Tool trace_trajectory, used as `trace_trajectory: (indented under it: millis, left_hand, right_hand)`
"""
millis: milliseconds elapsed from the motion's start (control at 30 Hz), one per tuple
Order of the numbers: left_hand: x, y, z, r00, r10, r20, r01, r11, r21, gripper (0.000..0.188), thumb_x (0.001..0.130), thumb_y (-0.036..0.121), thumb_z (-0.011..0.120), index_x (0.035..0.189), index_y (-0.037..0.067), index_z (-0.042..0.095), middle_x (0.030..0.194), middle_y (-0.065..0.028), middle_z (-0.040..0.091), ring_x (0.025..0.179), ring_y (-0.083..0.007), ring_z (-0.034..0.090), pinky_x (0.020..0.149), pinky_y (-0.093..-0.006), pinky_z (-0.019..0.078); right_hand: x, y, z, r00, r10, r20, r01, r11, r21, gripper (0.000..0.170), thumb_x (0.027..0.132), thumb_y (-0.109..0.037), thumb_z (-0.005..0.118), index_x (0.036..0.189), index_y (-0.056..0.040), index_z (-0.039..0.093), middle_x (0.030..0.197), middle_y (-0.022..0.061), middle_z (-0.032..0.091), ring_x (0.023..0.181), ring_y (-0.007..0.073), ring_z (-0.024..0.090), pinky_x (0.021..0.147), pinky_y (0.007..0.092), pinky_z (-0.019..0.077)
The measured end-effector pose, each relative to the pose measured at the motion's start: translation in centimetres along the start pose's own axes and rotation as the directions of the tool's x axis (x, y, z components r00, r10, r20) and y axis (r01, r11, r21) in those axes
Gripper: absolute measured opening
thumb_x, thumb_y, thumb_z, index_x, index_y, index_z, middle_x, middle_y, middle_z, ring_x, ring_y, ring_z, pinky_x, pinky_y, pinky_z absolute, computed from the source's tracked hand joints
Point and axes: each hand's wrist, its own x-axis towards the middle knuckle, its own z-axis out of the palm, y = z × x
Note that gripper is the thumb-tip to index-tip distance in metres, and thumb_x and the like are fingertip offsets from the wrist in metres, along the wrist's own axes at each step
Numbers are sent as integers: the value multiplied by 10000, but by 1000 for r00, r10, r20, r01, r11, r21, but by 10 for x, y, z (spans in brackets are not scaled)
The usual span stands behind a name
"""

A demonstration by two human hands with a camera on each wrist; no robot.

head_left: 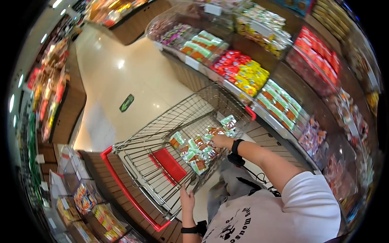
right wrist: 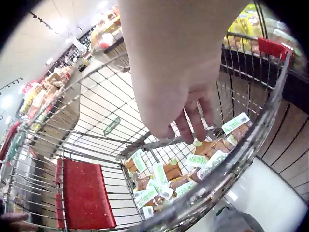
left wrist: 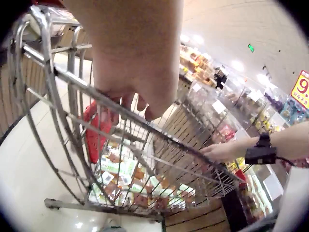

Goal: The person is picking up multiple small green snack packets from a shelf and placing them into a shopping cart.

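Observation:
My right hand (head_left: 221, 141) reaches over the side into a metal shopping cart (head_left: 139, 135), just above several packaged snack packets (head_left: 194, 150) with green-and-white labels and brown contents. In the right wrist view its fingers (right wrist: 194, 123) hang loosely apart above the packets, with nothing between them. My left hand (head_left: 187, 200) is at the cart's near side, by the red child-seat panel (head_left: 168, 165). In the left wrist view the left hand (left wrist: 137, 82) lies at the cart's top rim, its fingers relaxed and holding nothing.
Shelf bins along the right hold red and yellow bags (head_left: 241, 73) and similar green-labelled packets (head_left: 279, 103). The cart's red handle (head_left: 125, 194) faces a lower-left snack display (head_left: 87, 202). A tiled aisle (head_left: 121, 77) runs ahead, past another display (head_left: 54, 89) at left.

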Motion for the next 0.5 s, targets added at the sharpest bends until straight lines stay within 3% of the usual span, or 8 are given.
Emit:
trace_trajectory:
  millis: [67,167,267,367,467,500]
  left_hand:
    - [-1,-1,7,999,-35,-34,40,987,158,380,739,116,448,1095,-1,386,1034,-171,468,899,-294,477,749,-346,391]
    - [10,7,13,951,-302,-63,308,927,212,351,739,163,441,1065,33,429,988,-133,507,875,-275,490,702,-345,410]
    - [24,6,22,869,-458,-188,492,839,231,360,720,170,455,1063,61,440,964,-108,522,848,-261,499,668,-347,418]
    - [39,13,22,838,-493,-233,544,788,289,353,684,131,469,1031,68,462,940,-85,535,797,-258,503,631,-361,417]
    - [44,14,22,805,-547,-231,594,745,304,331,683,123,455,1012,97,476,890,-80,541,778,-256,507,626,-364,412]
    - [41,8,25,809,-532,-251,587,753,297,328,677,117,456,1004,98,483,884,-79,542,773,-257,506,623,-364,411]
  right_hand:
    - [36,4,10,971,121,205,-116,993,-34,181,681,-163,476,758,-24,565,775,154,560,713,292,546,591,381,436]
    - [71,-12,1,959,100,264,-49,981,-190,217,729,-159,467,842,22,507,690,157,545,601,266,532,512,365,430]
    - [118,-13,34,979,24,202,-9,997,-75,242,734,-126,478,912,37,462,744,159,534,625,262,517,506,349,433]
    - [159,-13,73,965,109,237,-74,986,-149,331,739,-103,487,1036,15,398,927,150,495,718,258,522,551,354,446]
    - [182,-8,113,975,72,209,3,941,-339,463,738,-61,489,1154,-18,292,1143,142,361,760,257,517,575,348,456]
    - [197,13,155,985,2,170,67,915,-398,540,736,-28,478,1209,-47,218,1240,136,231,790,257,506,578,314,463]
